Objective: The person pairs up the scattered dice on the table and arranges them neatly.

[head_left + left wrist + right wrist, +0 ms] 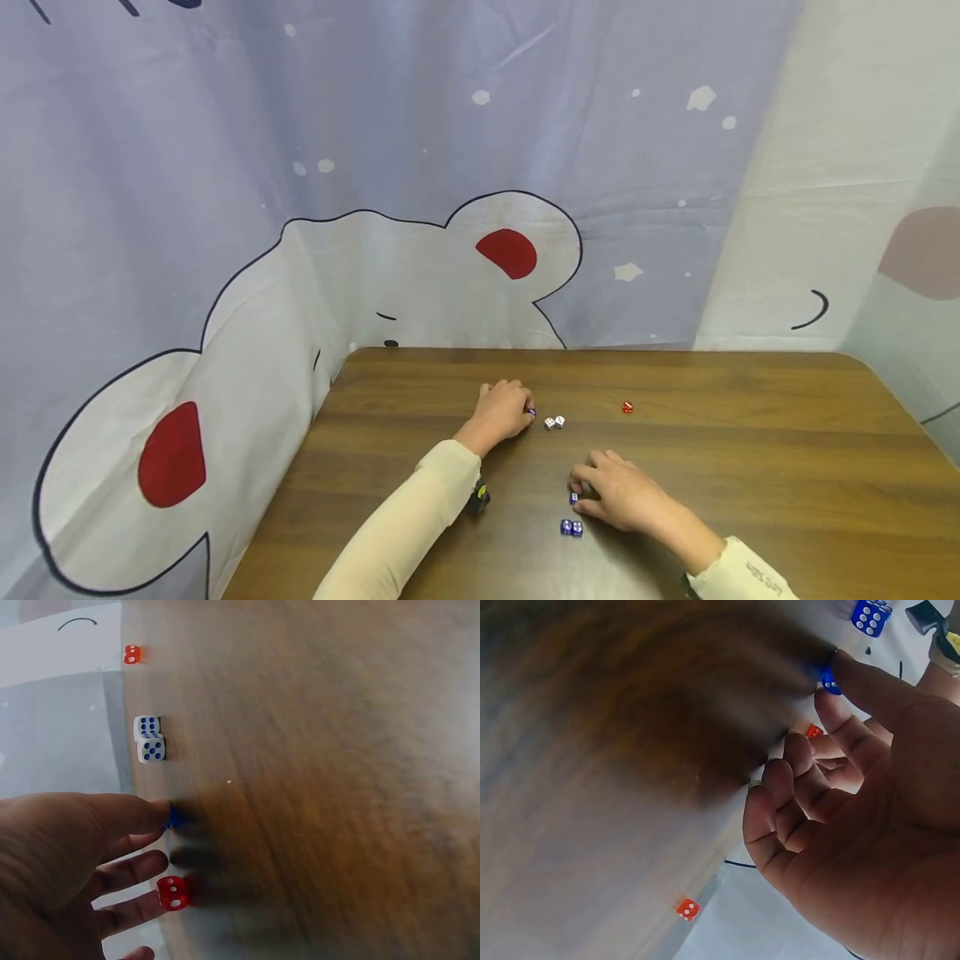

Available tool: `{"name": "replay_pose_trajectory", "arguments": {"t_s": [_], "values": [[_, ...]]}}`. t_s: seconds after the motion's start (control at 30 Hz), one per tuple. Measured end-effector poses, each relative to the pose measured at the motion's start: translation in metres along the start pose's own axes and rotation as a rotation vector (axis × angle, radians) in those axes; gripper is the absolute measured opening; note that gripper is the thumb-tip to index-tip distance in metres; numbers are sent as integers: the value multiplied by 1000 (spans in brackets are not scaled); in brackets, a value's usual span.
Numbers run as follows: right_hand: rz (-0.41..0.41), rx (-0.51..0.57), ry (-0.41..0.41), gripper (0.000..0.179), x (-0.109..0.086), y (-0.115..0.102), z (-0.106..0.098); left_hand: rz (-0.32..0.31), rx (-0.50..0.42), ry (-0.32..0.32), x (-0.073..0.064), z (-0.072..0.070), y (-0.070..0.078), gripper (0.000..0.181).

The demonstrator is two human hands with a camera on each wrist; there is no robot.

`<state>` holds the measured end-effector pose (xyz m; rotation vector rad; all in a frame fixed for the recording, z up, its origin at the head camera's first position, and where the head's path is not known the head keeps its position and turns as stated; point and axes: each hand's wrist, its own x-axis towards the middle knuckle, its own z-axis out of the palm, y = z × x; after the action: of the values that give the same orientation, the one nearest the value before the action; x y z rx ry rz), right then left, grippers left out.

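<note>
My left hand (501, 410) is at the far left of the table, pinching a blue die (172, 817) mostly covered by the thumb. Close to its other fingers is a red die (173, 892), hidden behind the hand in the head view. Two white dice (554, 423) sit side by side just right of that hand. Nearer the front, my right hand (621, 493) pinches another blue die (830, 682) between thumb and index finger, low over the wood. A touching pair of blue dice (572, 528) lies just in front of it.
A single red die (627, 407) lies farther back and to the right on the brown wooden table (780, 433). Behind the table's back edge hangs a printed curtain (637, 167), which also runs along the left side. A dark device (477, 497) is strapped at the left wrist.
</note>
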<state>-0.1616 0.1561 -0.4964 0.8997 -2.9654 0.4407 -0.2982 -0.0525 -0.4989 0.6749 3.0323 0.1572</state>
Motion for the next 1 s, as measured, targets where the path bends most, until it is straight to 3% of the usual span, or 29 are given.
{"name": "replay_pose_trajectory", "arguments": {"t_s": [0.43,1.0], "values": [[15,36,-5,22,-1,-1,0,35,17,34,-18,1,-1,9],[1,21,23,22,-2,-1,0,124,85,91,-41,9,13,11]]}}
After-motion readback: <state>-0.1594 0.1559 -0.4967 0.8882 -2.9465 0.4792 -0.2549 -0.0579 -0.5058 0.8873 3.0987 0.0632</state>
